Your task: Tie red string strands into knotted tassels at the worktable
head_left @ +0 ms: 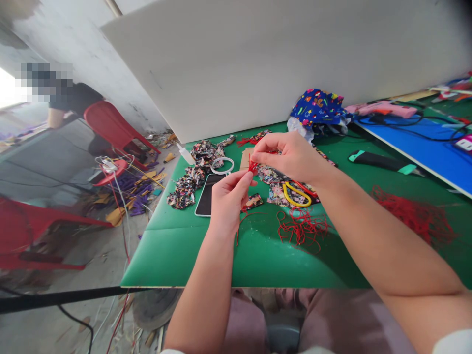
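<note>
Above the green tabletop (177, 246), my left hand (231, 192) is closed in a pinch on a small bunch of red cords (252, 165). My right hand (289, 155) pinches the upper ends of the same bunch, with thumb and forefinger together. Below my right wrist lie scissors (297, 196) with yellow handle loops, on floral fabric pieces (275, 194). A tangle of loose red cords (301, 227) rests nearer the table's front edge. Left of my left hand is a phone (205, 195), partly covered by the hand, with a white ring at its top.
Gathered floral fabric (186, 187) and a white squeeze bottle (185, 154) lie at the left. On the right are a utility knife (381, 162), more red cords (415, 214), a blue board (427, 150) and a pink glue gun (391, 109). A person (75, 101) sits beyond, at the left.
</note>
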A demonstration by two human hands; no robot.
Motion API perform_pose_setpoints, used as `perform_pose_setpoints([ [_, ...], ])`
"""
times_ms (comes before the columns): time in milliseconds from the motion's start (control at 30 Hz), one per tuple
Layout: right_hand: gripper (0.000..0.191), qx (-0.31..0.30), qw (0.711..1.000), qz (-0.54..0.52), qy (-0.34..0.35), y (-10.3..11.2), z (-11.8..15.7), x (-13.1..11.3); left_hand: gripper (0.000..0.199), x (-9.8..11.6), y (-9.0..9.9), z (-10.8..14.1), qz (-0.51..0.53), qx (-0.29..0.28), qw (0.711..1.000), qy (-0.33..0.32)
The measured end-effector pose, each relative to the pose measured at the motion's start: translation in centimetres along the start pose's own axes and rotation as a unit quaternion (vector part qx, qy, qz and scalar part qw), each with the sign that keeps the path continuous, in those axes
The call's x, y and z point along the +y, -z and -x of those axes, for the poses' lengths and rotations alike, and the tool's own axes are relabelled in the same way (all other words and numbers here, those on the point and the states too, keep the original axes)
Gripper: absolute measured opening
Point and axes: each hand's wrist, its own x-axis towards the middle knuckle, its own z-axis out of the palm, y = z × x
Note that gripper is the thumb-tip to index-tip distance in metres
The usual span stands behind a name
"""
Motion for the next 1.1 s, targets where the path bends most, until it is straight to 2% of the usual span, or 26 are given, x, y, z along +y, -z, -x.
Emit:
perform_pose_setpoints([
  [200,0.025,0.025,1.000,-0.010,-0.010,-0.2,-0.1,0.1,0.016,-0.1,0.0,0.0,-0.001,-0.004,1.000,0.000],
  [433,0.030,0.024,1.000,-0.007,-0.015,-0.4,-0.2,0.5,0.020,-0.1,0.2,-0.2,0.004,-0.008,1.000,0.006],
  [600,0.036,0.063,0.996,-0.052,-0.025,0.0,-0.6,1.5,0.015,-0.2,0.6,-0.5,0.063,0.018,0.998,-0.006],
  [633,0.036,0.049,0.996,-0.073,-0.035,-0.1,-0.6,1.7,0.015,-0.2,0.6,-0.6,0.082,0.027,0.996,-0.013],
  [700,0.031,-0.022,0.991,-0.116,-0.061,-0.5,-0.5,2.0,0.015,-0.2,0.7,-0.7,0.112,0.040,0.993,-0.023],
  [800,0.024,-0.101,0.975,-0.186,-0.071,-2.0,-0.2,2.3,0.014,-0.1,0.7,-0.7,0.122,0.032,0.992,-0.026],
  [867,0.018,-0.104,0.964,-0.234,-0.067,-3.1,0.0,2.4,0.013,-0.1,0.7,-0.6,0.109,0.020,0.993,-0.029],
  [933,0.017,-0.080,0.956,-0.273,-0.074,-3.8,0.2,2.4,0.013,-0.2,0.8,-0.5,0.084,0.013,0.996,-0.038],
  [1100,0.017,-0.039,0.938,-0.325,-0.114,-4.0,0.1,2.2,0.016,-0.3,1.2,-0.6,0.012,0.005,0.999,-0.048],
])
